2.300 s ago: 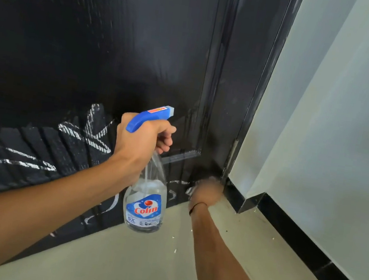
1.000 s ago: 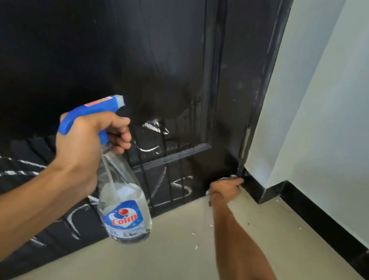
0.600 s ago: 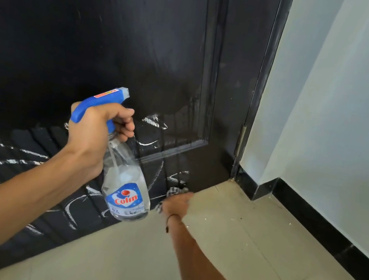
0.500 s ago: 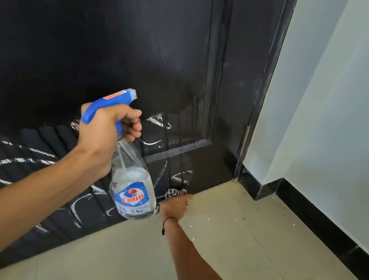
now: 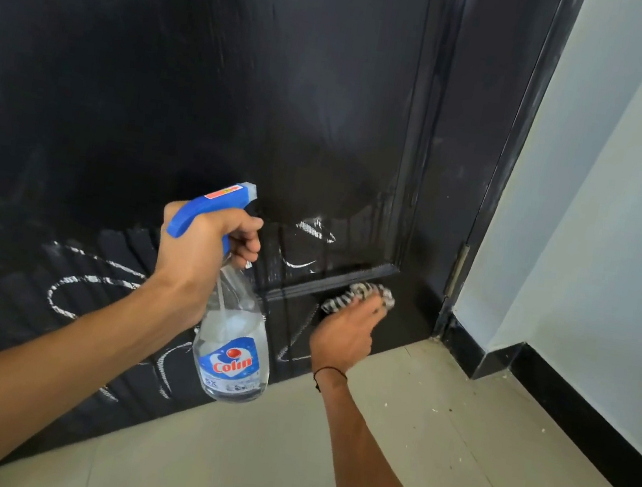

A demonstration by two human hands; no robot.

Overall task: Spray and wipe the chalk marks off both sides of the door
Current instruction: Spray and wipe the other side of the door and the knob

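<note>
Chalk-marked black door (image 5: 250, 89), beige floor tiles (image 5: 381, 479)

Only readable brand is "Colin" in red letters on the blue label of the clear spray bottle (image 5: 234, 338). Under it there's a "5X", rest of the small print is too tiny. The red sticker on the blue trigger head is unreadable

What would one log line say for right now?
left hand: grips spray bottle | right hand: presses cloth on door | chalk marks: remain
</note>
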